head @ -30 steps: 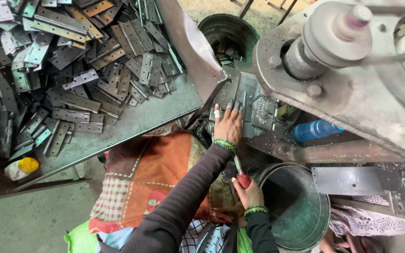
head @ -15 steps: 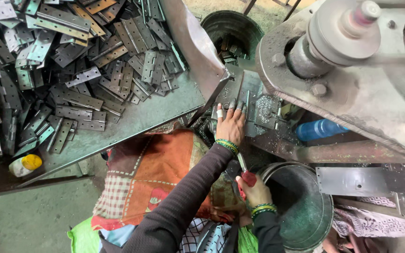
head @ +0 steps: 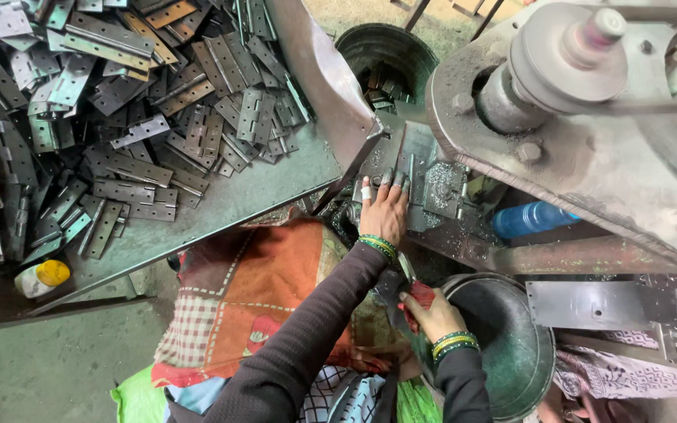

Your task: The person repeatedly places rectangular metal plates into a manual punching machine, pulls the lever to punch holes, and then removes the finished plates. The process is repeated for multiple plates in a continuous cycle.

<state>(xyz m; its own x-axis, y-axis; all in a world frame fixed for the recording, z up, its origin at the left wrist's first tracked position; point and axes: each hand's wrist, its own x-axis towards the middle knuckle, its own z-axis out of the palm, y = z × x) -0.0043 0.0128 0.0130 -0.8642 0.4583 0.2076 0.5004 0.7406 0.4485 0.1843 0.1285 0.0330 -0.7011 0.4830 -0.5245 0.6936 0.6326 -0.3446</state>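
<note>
Left hand (head: 383, 213) flat on the press bed, fingers spread, tips on a grey metal plate (head: 419, 184) just past them at 12 o'clock; white tape on one finger, green bangles at the wrist. Open palm, nothing pinched, just pressing down. Compared with half a second back: pretty much the same spot, fingers maybe nudged a touch further onto the plate.

Right hand (head: 431, 312) down at 5 o'clock from the left one, grip closed around a red-handled tool (head: 415, 288) with its metal tip poking up toward 11 o'clock. Slid lower and nearer the body than a second ago, now sitting right at the rim of the round green pan (head: 538, 368).

Around all that: big heap of hinges (head: 135, 117) on the sloped desk (head: 276, 184) at 10 o'clock, well apart from both hands. Dark bucket (head: 385, 55) at 12 o'clock, with more parts inside. Blue bottle (head: 530, 219) lying at 3 o'clock under the machine's heavy wheel (head: 566, 59). Yellow-capped bottle (head: 41, 278) way off at 9 o'clock. Orange patterned cloth (head: 268, 290) across the lap, right under the left forearm.
</note>
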